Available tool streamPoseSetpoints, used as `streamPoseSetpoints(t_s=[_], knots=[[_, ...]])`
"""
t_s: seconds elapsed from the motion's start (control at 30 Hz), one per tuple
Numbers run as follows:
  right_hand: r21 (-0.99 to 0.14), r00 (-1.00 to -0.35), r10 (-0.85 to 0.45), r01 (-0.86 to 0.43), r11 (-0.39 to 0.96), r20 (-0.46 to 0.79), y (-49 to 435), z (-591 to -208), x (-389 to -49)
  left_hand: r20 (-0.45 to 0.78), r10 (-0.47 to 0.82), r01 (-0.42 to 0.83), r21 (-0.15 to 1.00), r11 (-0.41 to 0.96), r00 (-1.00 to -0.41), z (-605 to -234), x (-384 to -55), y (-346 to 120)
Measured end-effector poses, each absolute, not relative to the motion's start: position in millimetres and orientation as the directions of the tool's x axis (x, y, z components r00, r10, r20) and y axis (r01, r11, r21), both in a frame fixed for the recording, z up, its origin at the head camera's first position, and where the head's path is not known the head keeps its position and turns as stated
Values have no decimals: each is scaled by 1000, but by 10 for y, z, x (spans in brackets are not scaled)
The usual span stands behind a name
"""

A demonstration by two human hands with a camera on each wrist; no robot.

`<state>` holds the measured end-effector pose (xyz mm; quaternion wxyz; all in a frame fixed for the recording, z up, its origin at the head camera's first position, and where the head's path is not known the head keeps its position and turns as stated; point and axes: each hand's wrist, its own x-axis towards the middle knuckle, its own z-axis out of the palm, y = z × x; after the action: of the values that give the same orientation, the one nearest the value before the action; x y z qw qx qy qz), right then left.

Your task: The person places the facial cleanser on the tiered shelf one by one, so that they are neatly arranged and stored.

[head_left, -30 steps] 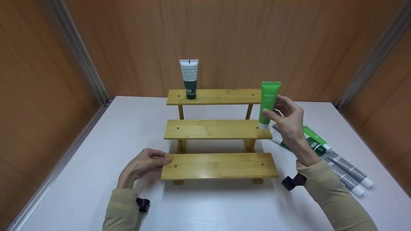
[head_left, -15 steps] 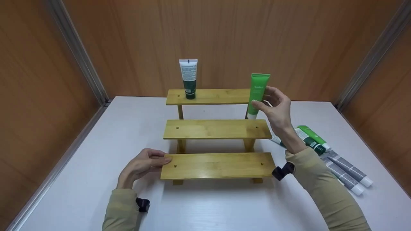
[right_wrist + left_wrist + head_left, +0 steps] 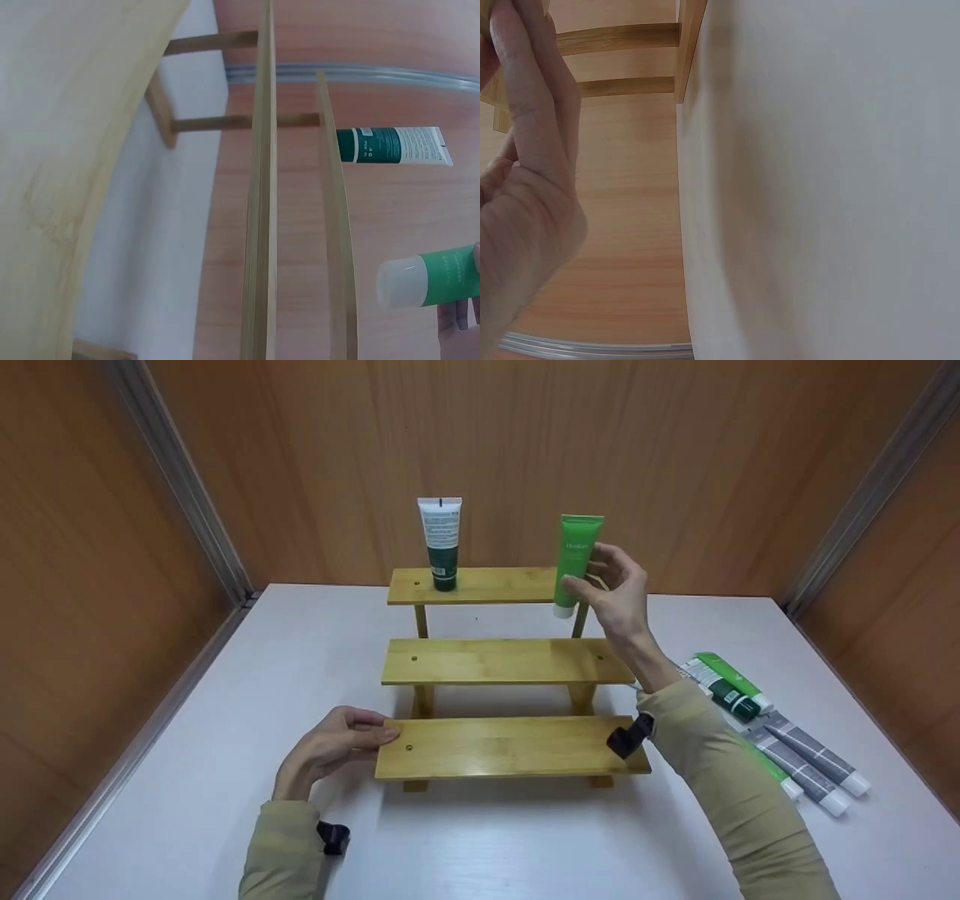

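My right hand (image 3: pixel 619 592) pinches a bright green tube (image 3: pixel 576 556) between thumb and fingers, white cap down. In the head view the tube overlaps the right part of the top shelf board (image 3: pixel 502 585) of a three-tier wooden rack. The right wrist view shows its white cap (image 3: pixel 401 283) beyond the board edges. A white and dark green tube (image 3: pixel 442 540) stands upright, cap down, on the left of the top board. With thumb above and fingers at the edge, my left hand (image 3: pixel 341 746) grips the left end of the bottom board (image 3: pixel 510 746).
Several tubes lie on the white table at right: a green tube (image 3: pixel 727 675), a dark green and white tube (image 3: pixel 731 697), and grey tubes (image 3: pixel 817 754). The middle board (image 3: pixel 502 661) bears nothing. Wooden panels (image 3: pixel 525 457) enclose the back and sides.
My right hand has carried the green tube left and farther back, from over the middle board's right end to in front of the top board. The left hand stays put.
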<state>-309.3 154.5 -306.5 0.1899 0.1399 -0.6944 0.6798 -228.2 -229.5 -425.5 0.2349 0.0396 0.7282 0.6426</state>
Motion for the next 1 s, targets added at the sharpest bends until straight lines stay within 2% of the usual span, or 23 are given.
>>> streamPoseSetpoints(t_s=[1.0], knots=[[-880,-876,84,-474,23,474,1070,-3076,-3585,-300,337,-250,950,185,-892,-4260,-2286,-2289]])
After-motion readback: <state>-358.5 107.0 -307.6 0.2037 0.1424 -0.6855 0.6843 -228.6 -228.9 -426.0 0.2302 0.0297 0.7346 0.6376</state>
